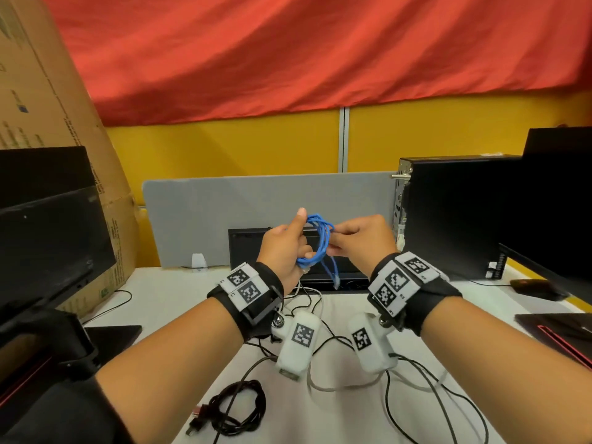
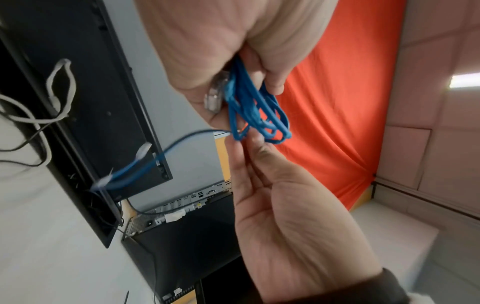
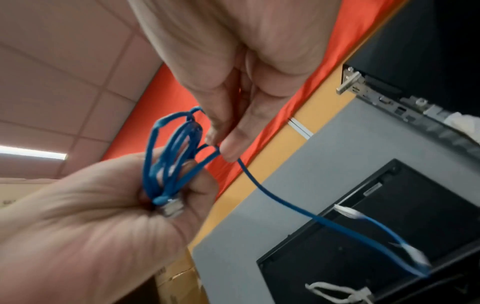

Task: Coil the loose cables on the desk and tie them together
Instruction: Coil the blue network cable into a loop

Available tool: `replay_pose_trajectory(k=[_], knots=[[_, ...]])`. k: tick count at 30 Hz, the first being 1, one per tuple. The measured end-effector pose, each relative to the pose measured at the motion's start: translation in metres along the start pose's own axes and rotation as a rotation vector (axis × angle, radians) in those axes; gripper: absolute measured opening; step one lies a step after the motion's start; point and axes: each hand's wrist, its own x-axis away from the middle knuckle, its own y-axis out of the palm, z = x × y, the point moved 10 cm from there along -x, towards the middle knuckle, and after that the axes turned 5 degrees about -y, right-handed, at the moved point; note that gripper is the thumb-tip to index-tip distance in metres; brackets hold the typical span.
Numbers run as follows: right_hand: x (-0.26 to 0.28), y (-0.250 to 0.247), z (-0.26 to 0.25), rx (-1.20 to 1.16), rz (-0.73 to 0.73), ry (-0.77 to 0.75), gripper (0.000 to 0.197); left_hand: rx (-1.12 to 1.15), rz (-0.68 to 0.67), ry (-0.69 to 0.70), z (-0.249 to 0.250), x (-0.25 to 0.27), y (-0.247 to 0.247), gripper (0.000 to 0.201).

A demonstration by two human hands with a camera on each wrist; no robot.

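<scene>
A thin blue network cable (image 1: pixel 315 241), wound into several loose loops, hangs in the air between both hands above the white desk (image 1: pixel 179 302). The left hand (image 1: pixel 285 248) has its fingers curled tightly round the bottom of the coil, thumb raised, and one clear plastic plug (image 2: pixel 215 96) lies pressed against its palm. The right hand (image 1: pixel 362 238) sits just beside the coil and pinches a single strand between thumb and fingertips (image 3: pixel 231 148); from that pinch the free tail drops downward, blurred, ending in a second clear plug (image 3: pixel 346 211). The cable looks smooth and rubbery, slightly kinked at its bends. On the desk near the person lies a black cable (image 1: pixel 238 408), glossy and already bundled into a rough round coil, well apart from the hands. Loose white and black cords (image 1: pixel 333 387) sprawl across the desk beneath the wrists.
</scene>
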Motion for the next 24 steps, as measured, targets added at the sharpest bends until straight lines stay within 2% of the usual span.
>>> replay_pose_trajectory(k=[3, 6, 7, 9, 12, 14, 15, 19, 21, 24], knots=[[0.005, 0.014, 0.004, -0.154, -0.064, 0.087, 0.009, 0.049, 0.014, -0.019, -0.004, -0.002, -0.004, 0.029], [0.015, 0.03, 0.009, -0.493, -0.136, 0.248, 0.015, 0.066, 0.04, -0.002, -0.003, -0.003, -0.011, 0.03], [0.018, 0.035, 0.007, -0.53, -0.17, 0.269, 0.017, 0.067, 0.034, 0.001, -0.004, -0.004, -0.011, 0.032], [0.02, 0.041, 0.008, -0.448, -0.2, 0.276, 0.024, 0.064, 0.008, -0.003, -0.006, -0.004, -0.01, 0.037], [0.017, 0.032, 0.017, -0.259, -0.076, 0.308, 0.014, 0.019, -0.015, -0.015, -0.011, -0.002, -0.005, 0.034], [0.015, 0.027, 0.02, -0.25, -0.013, 0.329, 0.005, -0.04, -0.012, 0.006, -0.008, -0.001, -0.003, 0.032], [0.015, 0.026, 0.022, -0.268, -0.009, 0.336, 0.008, -0.074, -0.018, 0.021, -0.005, -0.001, -0.002, 0.033], [0.019, 0.029, 0.021, -0.421, -0.002, 0.32, 0.016, -0.121, -0.076, 0.035, 0.001, -0.002, 0.0, 0.054], [0.019, 0.033, 0.02, -0.592, 0.012, 0.314, 0.015, -0.09, -0.151, 0.001, -0.002, -0.001, 0.005, 0.049], [0.023, 0.046, 0.008, -0.874, -0.057, 0.332, 0.014, -0.057, -0.267, -0.044, -0.01, 0.003, 0.014, 0.038]])
